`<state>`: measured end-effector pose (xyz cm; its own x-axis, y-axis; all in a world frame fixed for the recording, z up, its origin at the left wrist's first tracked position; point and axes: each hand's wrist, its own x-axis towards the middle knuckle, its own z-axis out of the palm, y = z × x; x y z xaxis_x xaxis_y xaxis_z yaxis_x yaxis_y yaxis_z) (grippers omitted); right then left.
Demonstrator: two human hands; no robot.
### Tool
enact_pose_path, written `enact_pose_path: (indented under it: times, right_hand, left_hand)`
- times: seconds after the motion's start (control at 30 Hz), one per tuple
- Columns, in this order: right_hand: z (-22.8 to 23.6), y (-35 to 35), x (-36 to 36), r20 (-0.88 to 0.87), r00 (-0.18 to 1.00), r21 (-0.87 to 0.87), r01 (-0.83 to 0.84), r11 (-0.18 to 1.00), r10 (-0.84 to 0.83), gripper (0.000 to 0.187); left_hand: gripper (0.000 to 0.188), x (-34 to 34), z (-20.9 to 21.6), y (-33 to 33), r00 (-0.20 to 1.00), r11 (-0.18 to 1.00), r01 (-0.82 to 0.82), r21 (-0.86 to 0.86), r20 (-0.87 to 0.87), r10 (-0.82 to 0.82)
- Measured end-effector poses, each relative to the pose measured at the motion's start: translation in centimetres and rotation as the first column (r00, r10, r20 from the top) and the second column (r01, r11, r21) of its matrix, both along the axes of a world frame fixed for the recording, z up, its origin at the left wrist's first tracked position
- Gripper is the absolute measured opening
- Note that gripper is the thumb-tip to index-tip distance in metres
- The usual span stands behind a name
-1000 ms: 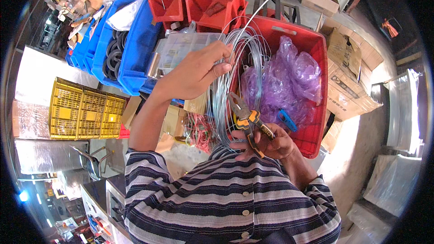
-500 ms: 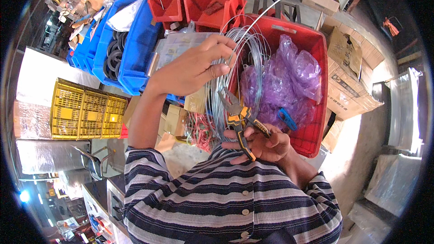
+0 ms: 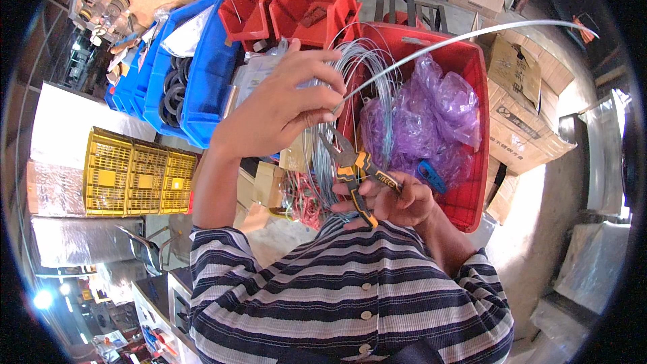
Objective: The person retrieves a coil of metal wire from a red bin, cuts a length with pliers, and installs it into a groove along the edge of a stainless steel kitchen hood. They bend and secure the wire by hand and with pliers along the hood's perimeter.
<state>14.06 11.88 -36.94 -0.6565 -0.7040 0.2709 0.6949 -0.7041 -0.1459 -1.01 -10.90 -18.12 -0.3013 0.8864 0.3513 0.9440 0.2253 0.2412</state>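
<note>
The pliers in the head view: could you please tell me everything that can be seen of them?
The pliers have a grey, metal-looking head and two black and yellow-orange handles, apparently plastic or rubber, with lettering on one. The jaws stand apart and the handles are spread. The tool slants, jaws toward the picture's upper left. The right hand holds it by the handles. The head appears in front of the coil of wire; whether they touch cannot be told.

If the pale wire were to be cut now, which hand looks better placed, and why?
Probably the right hand: it holds the pliers, their jaws close to the left hand, which has no tool and seems to pinch the pale wire.
</note>
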Motion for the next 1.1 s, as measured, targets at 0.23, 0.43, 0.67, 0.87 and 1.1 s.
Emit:
enact_pose_path:
  times: [0.23, 0.43, 0.67, 0.87, 1.1]
  right_hand:
    - [-1.3, 1.2, -2.2, -0.096, 0.995, 0.081, -0.011, 0.997, 0.018, 0.067]
    - [-1.2, 1.4, -2.9, -0.071, 0.993, 0.071, -0.090, 0.993, 0.095, 0.069]
    - [-0.9, 0.8, -3.9, -0.068, 0.986, 0.072, -0.144, 0.987, 0.149, 0.079]
    - [0.6, 1.9, -5.2, -0.109, 0.980, 0.157, -0.150, 0.976, 0.168, 0.078]
    - [0.8, 2.3, -6.2, -0.135, 0.964, 0.191, -0.201, 0.961, 0.228, 0.075]
  left_hand:
    - [0.014, 2.1, 0.8, -0.3, 0.988, 0.995, -0.052, 0.084, 0.151, 0.039]
    - [0.015, 3.0, 0.7, -0.7, 0.970, 0.985, -0.073, 0.157, 0.239, 0.033]
    - [0.020, 3.7, 0.6, -0.3, 0.956, 0.978, 0.013, 0.210, 0.285, -0.074]
    - [0.030, 4.6, 1.1, -0.5, 0.965, 0.979, 0.050, 0.196, 0.243, -0.098]
    - [0.034, 4.8, 1.5, -0.1, 0.963, 0.984, 0.109, 0.144, 0.232, -0.140]
